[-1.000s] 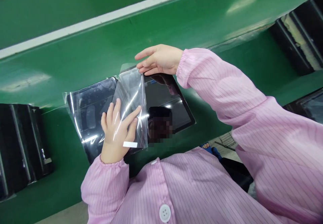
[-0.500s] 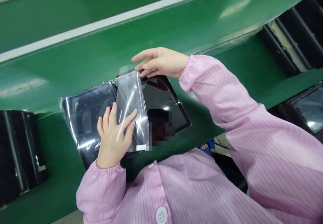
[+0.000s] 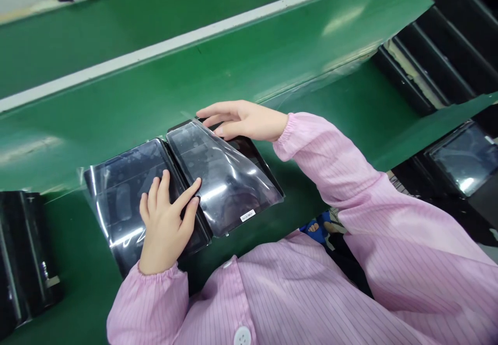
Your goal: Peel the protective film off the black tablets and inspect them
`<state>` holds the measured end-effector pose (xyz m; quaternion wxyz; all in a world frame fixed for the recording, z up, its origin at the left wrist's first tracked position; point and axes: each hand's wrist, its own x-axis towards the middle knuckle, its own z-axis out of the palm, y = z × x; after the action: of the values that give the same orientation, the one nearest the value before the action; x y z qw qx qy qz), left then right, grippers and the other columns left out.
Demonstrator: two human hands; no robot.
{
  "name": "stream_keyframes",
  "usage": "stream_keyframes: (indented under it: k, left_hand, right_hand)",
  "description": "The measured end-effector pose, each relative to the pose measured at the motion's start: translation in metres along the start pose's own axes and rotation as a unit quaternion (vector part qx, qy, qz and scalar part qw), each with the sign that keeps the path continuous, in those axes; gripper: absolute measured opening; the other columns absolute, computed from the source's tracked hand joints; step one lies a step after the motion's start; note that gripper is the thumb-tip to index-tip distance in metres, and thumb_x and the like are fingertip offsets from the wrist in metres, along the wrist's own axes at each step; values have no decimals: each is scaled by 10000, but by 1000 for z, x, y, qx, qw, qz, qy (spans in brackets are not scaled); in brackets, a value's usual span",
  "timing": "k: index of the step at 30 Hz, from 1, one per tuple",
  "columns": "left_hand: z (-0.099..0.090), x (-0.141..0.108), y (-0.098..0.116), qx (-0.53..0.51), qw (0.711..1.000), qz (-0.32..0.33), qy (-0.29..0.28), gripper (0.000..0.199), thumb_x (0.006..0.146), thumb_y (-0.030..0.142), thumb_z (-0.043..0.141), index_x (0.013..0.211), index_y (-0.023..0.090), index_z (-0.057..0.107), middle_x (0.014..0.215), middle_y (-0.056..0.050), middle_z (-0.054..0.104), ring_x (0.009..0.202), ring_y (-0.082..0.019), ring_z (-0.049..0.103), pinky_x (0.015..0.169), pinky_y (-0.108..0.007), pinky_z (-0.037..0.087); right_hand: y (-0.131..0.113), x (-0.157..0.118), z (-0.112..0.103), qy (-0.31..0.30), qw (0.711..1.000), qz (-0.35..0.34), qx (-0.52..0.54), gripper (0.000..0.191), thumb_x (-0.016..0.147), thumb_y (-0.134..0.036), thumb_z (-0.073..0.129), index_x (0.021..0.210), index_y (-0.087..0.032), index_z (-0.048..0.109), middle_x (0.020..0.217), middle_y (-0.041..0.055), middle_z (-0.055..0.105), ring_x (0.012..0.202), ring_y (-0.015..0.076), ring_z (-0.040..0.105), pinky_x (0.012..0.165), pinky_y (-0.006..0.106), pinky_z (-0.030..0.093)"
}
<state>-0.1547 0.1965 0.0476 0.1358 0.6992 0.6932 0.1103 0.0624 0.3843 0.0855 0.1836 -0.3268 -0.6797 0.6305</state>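
Your left hand (image 3: 165, 225) lies flat and open, fingers spread, pressing on the dark folding tablet case (image 3: 124, 199) just beside its centre hinge; it grips nothing. Your right hand (image 3: 243, 120) reaches in from the far side, fingers extended and nearly flat, at the top corner of the clear film (image 3: 218, 184). Can't tell whether it pinches that corner or only touches it.

Case lies open and flat on the green surface (image 3: 272, 44), both panels down, between your hands. Film covers the right panel, its edge running along the hinge and slightly rippled, with a small white label (image 3: 248, 216) near the lower edge. Pink striped smock sleeves (image 3: 330, 163) cover both arms.

Stacked black cases (image 3: 23, 251) sit at the left of the belt, more (image 3: 428, 49) upper right. A white rail (image 3: 155, 57) crosses the green behind your work.
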Motion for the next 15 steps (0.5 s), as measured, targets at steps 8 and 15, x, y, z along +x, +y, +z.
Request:
stream_keyframes:
  k: [8, 15]
  left_hand:
    - [0, -1, 2, 12, 1000, 2, 0, 412, 951, 388, 537, 1356, 357, 609, 1672, -67, 203, 1515, -416, 213, 1179, -688, 187]
    - [1, 0, 3, 33, 999, 15, -7, 441, 938, 437, 554, 1350, 292, 620, 1667, -131, 187, 1505, -442, 222, 1165, -698, 206]
  right_hand:
    - [1, -59, 22, 52, 963, 38, -263, 581, 935, -310, 600, 1486, -209, 446, 1198, 102, 711, 882, 225, 714, 849, 379, 572]
    - [10, -128, 80, 79, 932, -13, -353, 723, 914, -231, 544, 1581, -236, 266, 1432, 138, 563, 1253, 292, 598, 999, 468, 548]
